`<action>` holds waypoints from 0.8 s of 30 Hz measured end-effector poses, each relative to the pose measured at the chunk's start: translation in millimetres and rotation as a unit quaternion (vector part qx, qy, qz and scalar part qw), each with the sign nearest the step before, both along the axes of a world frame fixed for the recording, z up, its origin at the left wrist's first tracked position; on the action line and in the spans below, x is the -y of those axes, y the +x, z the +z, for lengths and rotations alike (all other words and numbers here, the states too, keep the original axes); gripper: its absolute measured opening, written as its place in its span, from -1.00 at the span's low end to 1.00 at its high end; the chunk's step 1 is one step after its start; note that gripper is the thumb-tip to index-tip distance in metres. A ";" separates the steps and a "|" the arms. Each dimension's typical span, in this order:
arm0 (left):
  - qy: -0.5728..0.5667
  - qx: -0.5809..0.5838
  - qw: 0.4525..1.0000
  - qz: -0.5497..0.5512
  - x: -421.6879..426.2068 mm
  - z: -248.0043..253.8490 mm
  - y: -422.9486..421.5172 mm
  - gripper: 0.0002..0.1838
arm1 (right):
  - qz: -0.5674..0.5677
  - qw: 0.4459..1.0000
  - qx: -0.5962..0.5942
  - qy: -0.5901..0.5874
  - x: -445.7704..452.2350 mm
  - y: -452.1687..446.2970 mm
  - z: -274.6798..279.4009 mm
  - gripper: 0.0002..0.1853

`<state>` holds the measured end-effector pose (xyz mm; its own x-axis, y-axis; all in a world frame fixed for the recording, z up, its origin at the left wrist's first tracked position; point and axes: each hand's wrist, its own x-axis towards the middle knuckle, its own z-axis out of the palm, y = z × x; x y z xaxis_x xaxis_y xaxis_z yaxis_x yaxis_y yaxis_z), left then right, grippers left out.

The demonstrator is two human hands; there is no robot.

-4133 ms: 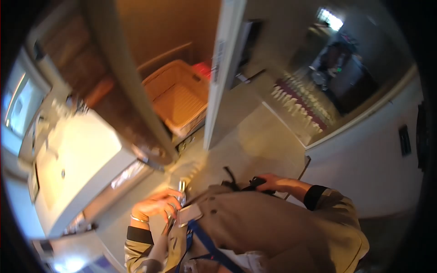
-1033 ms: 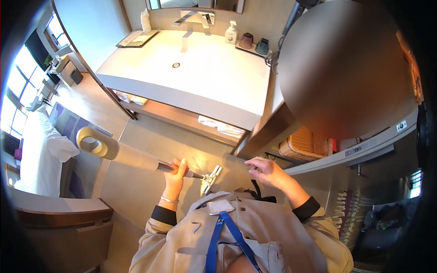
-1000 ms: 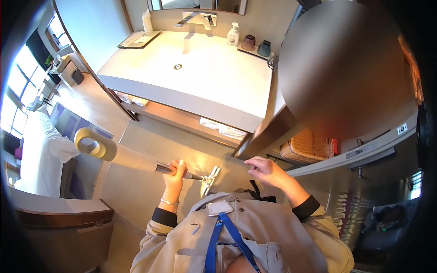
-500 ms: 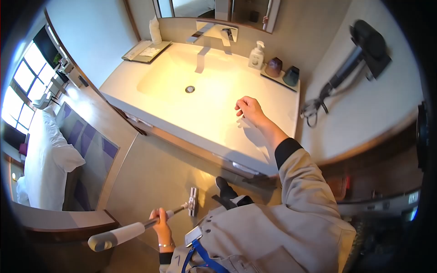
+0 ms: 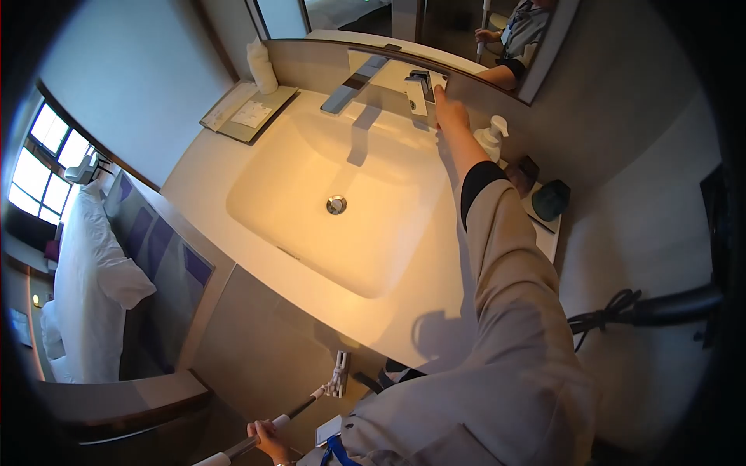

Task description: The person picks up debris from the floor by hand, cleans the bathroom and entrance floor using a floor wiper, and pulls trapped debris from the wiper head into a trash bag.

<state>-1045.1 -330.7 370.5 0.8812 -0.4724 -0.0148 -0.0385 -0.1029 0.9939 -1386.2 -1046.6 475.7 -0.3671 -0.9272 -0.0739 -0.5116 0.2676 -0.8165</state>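
Note:
My right hand [image 5: 452,115] reaches over the back right of the white sink [image 5: 311,237], beside the chrome tap lever [image 5: 417,95] on its wall plate. One finger is stretched out at the plate's right edge; the others are partly hidden, and I cannot tell whether it touches the lever. The flat tap spout [image 5: 353,85] juts out over the basin to the left. Low in view, my left hand [image 5: 268,440] is closed round the pole of a mop [image 5: 312,398]. The mop's narrow head [image 5: 339,375] is near the floor beside the counter.
A soap pump bottle [image 5: 491,138] and two dark cups, one being a green cup [image 5: 550,199], stand right of my right forearm. A tray [image 5: 270,124] with papers and a rolled white cloth [image 5: 262,68] are at the back left. A hairdryer [image 5: 672,305] hangs right. A mirror [image 5: 435,35] is above.
My right hand has moved from above the basin's right side up to the tap lever. My left hand still holds the mop, now lower in view. The view has come closer to the sink.

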 end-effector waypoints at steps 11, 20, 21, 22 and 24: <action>0.169 -0.032 0.984 0.050 42.3 45.6 -20.5 -0.74 | -0.045 0.998 0.021 -0.034 29.7 9.1 -18.0 -0.37; 0.123 -0.071 0.986 0.089 46.7 47.8 -12.7 -0.72 | 0.043 0.877 -0.034 -0.477 -14.0 13.4 8.1 -0.72; 0.126 -0.067 0.986 0.083 46.0 46.9 -9.9 -0.72 | 0.038 0.857 -0.092 -0.505 -19.1 11.1 14.7 -0.69; 0.124 -0.067 0.987 0.082 48.3 46.1 -8.2 -0.72 | 0.033 0.832 -0.148 -0.533 -22.2 8.7 24.1 -0.66; 0.125 -0.065 0.987 0.080 46.8 45.3 -6.2 -0.72 | 0.030 0.842 -0.263 -0.470 -35.5 10.0 66.9 -0.60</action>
<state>-1051.3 -377.5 415.7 0.9276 -0.2938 -0.2308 0.1239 -0.3407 0.9320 -1376.2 -1011.1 542.6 -0.0709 -0.5039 0.8609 -0.8577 -0.4097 -0.3105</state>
